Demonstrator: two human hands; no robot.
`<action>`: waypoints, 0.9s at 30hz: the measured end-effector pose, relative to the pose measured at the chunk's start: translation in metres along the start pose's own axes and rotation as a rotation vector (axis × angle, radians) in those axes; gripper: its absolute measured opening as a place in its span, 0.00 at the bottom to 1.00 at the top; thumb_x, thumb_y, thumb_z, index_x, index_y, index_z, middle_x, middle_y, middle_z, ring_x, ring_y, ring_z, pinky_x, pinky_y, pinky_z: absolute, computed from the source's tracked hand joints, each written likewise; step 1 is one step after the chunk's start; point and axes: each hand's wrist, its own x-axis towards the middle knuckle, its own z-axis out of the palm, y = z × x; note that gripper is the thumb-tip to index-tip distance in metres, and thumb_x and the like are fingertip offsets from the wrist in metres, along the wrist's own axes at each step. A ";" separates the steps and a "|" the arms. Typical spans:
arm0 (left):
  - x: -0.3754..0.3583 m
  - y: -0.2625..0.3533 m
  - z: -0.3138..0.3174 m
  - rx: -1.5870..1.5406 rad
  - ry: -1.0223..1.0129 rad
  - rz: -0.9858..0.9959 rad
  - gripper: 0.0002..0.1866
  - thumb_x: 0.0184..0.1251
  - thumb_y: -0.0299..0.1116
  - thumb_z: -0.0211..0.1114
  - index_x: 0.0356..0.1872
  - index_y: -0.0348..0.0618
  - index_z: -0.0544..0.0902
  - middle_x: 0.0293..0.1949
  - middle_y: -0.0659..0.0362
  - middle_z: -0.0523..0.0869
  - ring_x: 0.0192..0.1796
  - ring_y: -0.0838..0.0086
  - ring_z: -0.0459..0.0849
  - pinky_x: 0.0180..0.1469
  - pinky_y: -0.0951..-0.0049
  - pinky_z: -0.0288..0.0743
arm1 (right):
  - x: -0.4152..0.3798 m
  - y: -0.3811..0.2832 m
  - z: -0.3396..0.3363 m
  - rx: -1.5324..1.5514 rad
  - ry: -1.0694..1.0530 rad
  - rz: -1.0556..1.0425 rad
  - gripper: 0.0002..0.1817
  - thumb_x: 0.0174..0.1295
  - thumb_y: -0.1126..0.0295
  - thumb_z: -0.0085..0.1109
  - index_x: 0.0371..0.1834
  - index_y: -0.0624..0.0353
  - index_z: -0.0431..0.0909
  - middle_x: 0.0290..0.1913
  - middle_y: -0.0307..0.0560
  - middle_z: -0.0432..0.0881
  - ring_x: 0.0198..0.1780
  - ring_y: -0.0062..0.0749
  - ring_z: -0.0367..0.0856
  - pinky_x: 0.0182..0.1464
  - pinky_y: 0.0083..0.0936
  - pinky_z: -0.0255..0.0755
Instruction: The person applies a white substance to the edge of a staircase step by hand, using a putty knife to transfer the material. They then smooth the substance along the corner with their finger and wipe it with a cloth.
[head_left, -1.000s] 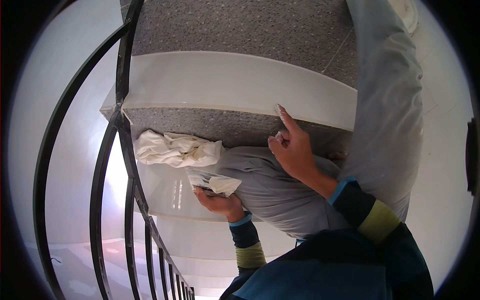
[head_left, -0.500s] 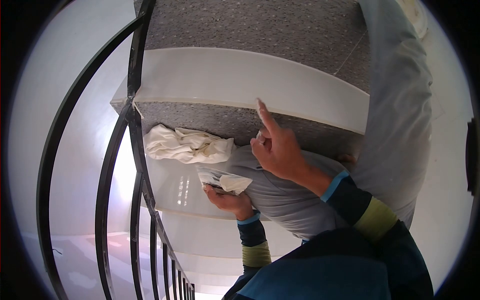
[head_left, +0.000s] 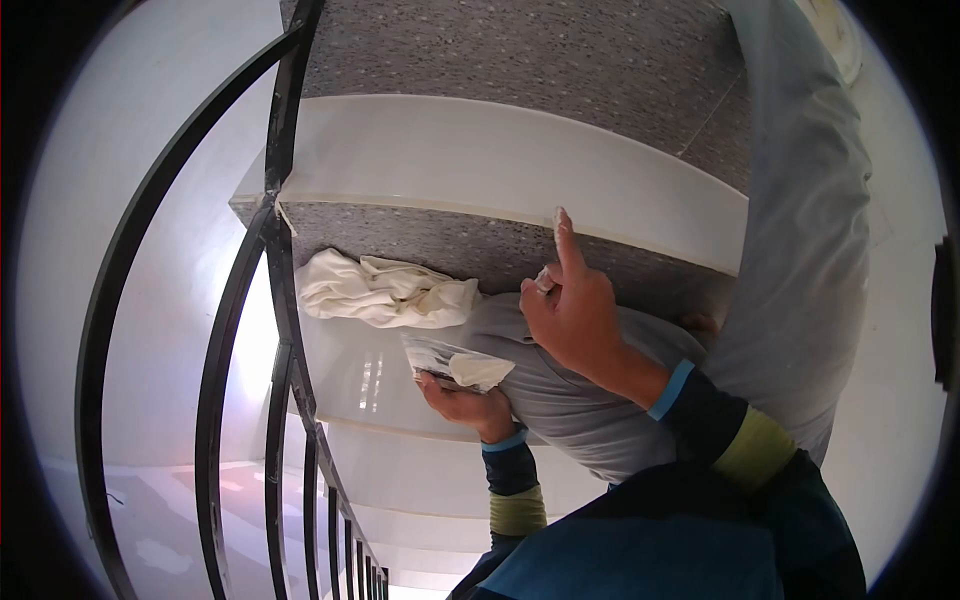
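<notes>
My left hand grips a flat plate from below, its fingers closed on the near edge. A lump of white paste sits on the plate, and the rest of its surface is smeared. My right hand has its index finger stretched out, with white paste on the fingertip. Its other fingers are curled, with paste on them too. The fingertip is over the cream joint line where the white stair riser meets the grey speckled step; contact cannot be made out.
A crumpled cream cloth lies on the step left of my grey-trousered leg. A black metal railing runs down the left side. Another grey step is above, and lower white risers descend below. A white wall stands at right.
My right hand has moved right along the joint line, index finger still stretched. The whole view has shifted slightly; my left hand keeps the plate.
</notes>
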 end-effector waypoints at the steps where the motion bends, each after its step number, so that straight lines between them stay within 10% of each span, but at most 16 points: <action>1: -0.001 0.000 0.001 0.117 0.005 0.047 0.25 0.71 0.46 0.41 0.57 0.36 0.67 0.54 0.53 0.72 0.55 0.68 0.73 0.56 0.66 0.69 | 0.001 0.001 0.000 0.009 -0.026 0.048 0.40 0.51 0.73 0.55 0.66 0.78 0.47 0.15 0.46 0.73 0.16 0.37 0.77 0.21 0.31 0.71; 12: -0.001 -0.002 -0.002 0.308 -0.015 0.143 0.25 0.71 0.46 0.39 0.57 0.35 0.66 0.54 0.53 0.72 0.55 0.68 0.73 0.57 0.66 0.68 | 0.017 -0.007 0.016 0.119 -0.143 0.046 0.38 0.51 0.73 0.53 0.68 0.66 0.53 0.15 0.46 0.74 0.16 0.39 0.76 0.24 0.33 0.71; 18: 0.002 0.000 -0.001 -0.124 -0.056 -0.084 0.27 0.71 0.46 0.39 0.58 0.30 0.64 0.58 0.49 0.67 0.59 0.63 0.68 0.64 0.62 0.60 | 0.013 -0.010 0.015 0.082 -0.309 -0.175 0.38 0.51 0.72 0.52 0.69 0.62 0.51 0.17 0.49 0.77 0.17 0.43 0.76 0.25 0.34 0.72; 27: 0.001 -0.013 -0.010 0.476 -0.016 0.360 0.24 0.73 0.43 0.39 0.56 0.31 0.66 0.53 0.51 0.71 0.54 0.67 0.73 0.56 0.64 0.70 | 0.011 -0.008 0.010 -0.519 -0.196 0.013 0.40 0.51 0.73 0.56 0.69 0.69 0.48 0.16 0.45 0.75 0.15 0.36 0.75 0.19 0.30 0.69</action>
